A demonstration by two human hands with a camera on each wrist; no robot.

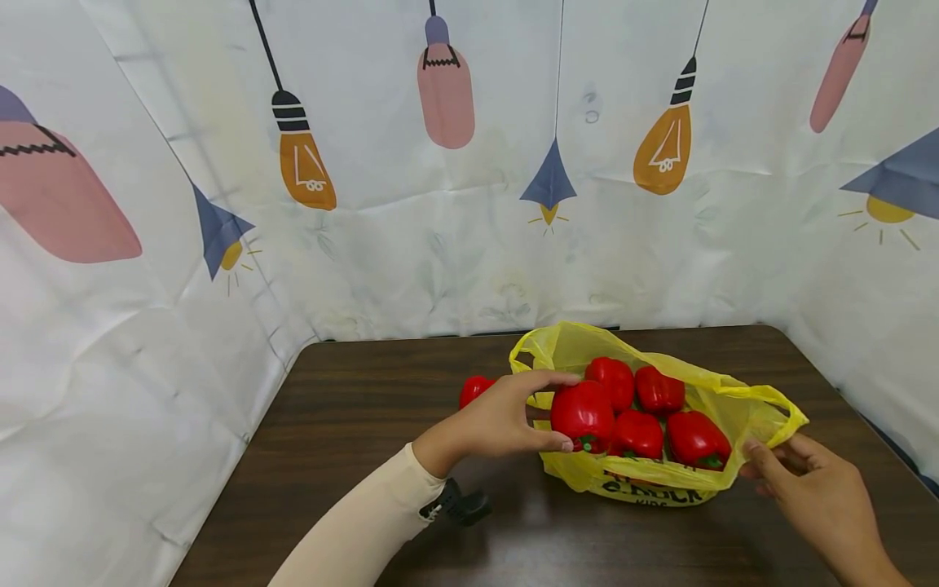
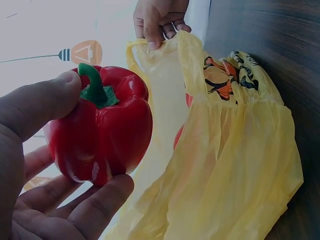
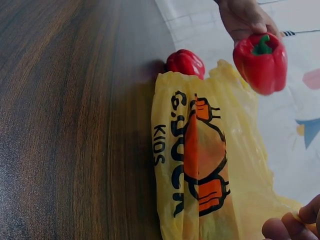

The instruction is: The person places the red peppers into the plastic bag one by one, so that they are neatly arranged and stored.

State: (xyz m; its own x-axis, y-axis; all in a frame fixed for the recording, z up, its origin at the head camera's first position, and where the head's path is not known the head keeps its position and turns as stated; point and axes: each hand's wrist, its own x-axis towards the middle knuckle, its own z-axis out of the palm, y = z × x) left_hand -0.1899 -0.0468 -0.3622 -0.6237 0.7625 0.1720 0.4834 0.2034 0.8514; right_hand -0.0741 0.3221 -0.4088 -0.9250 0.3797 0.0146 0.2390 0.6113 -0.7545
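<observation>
My left hand grips a red bell pepper with a green stem, thumb on one side and fingers on the other. In the left wrist view this bell pepper is held beside the bag's mouth. The yellow plastic bag lies open on the table, with several red bell peppers inside. At the bag's right end my right hand pinches the rim by a handle. Black lettering and an orange print mark the bag's front in the right wrist view.
Another red bell pepper sits on the dark wooden table left of the bag, partly behind my left hand. A white sheet printed with lamps and bulbs hangs behind the table and along its sides.
</observation>
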